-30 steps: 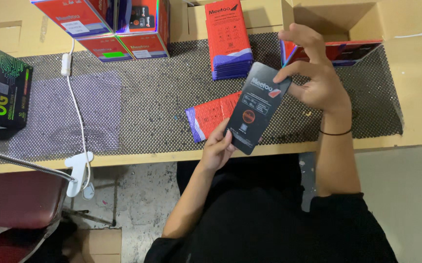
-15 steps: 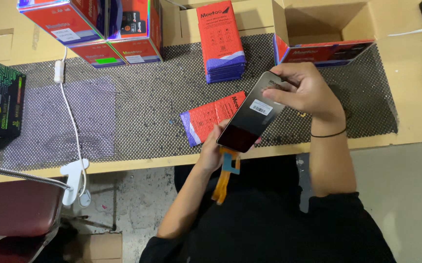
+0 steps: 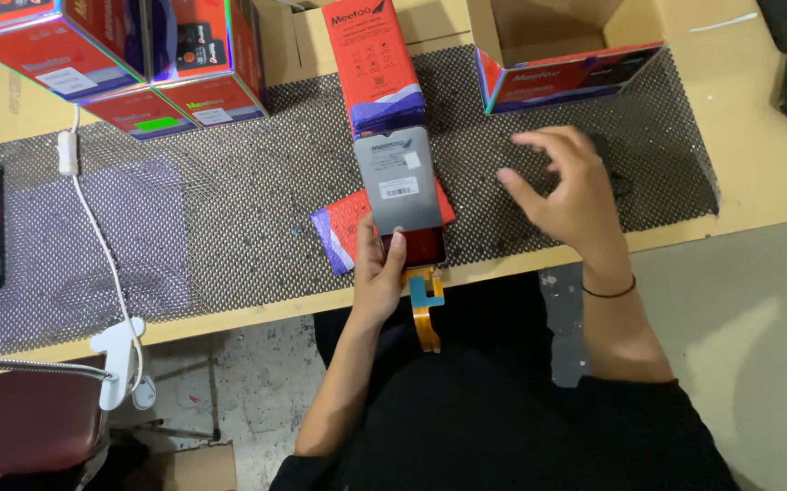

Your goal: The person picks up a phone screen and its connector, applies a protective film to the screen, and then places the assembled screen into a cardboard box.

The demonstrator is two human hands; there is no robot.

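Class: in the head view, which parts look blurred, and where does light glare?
Head view: right hand smeared by motion blur; left hand and the grey panel it holds are sharp; a soft sheen lies on the panel, no harsh glare; lighting even over the mat.

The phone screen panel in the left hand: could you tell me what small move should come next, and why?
Probably bring the right hand back onto the screen panel. Only the left hand grips it, at its lower end, while its flex cable dangles over the table edge. The right hand hovers open above the mesh mat, holding nothing, so a second grip would likely steady it.
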